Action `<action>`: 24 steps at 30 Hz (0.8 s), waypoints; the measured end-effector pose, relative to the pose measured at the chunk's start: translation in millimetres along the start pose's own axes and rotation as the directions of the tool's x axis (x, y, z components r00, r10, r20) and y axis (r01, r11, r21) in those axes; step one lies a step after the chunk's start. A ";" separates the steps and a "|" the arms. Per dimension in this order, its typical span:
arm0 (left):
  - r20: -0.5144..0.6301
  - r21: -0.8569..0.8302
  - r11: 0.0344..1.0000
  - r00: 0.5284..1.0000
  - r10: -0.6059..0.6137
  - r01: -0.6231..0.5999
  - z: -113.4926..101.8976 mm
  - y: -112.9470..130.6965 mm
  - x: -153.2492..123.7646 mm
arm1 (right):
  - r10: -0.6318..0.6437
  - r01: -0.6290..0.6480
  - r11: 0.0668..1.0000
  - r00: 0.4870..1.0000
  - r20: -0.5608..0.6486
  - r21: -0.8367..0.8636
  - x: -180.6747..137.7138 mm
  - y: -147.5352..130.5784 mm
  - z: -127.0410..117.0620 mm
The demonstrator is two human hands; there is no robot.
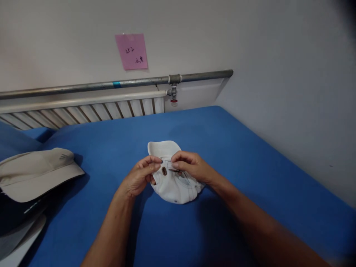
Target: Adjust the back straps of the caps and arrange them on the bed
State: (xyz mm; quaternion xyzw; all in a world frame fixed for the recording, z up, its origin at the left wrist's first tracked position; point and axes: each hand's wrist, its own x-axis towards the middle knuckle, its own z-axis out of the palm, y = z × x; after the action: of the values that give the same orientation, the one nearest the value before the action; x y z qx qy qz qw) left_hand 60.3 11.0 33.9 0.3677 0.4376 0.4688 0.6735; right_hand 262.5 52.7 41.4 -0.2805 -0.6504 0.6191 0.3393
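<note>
A white baseball cap (174, 190) lies on the blue-covered surface (194, 128), its brim pointing away from me and its back opening towards me. Between thumb and fingers, my left hand (143, 173) pinches the left part of the cap's back band, where a tiny dark blue bit shows at the fingertips. My right hand (190, 165) is closed on the strap end at the back opening. Just under its fingers sits a small dark metal piece, too small to make out. A brassy oval eyelet (164, 171) shows on the cap between my hands.
Several stacked caps, a beige one (41, 168) on top, lie at the left. Behind the blue surface are a white radiator (111, 110), a metal pipe (89, 87) and a red-handled valve (174, 101). A pink note (132, 52) is on the wall. Another wall borders the right side.
</note>
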 end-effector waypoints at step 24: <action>-0.029 0.088 0.996 0.999 0.025 -0.023 7.8 1.1 -6.3 | -0.263 0.220 0.812 0.965 -0.004 -0.540 -5.9 -8.5 11.1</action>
State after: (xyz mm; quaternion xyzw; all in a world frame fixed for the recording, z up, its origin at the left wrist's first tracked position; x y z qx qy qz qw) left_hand 66.1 4.7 39.2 0.3950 0.4631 0.4627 0.6445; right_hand 257.8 40.6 49.3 -0.3031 -0.8134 0.3534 0.3486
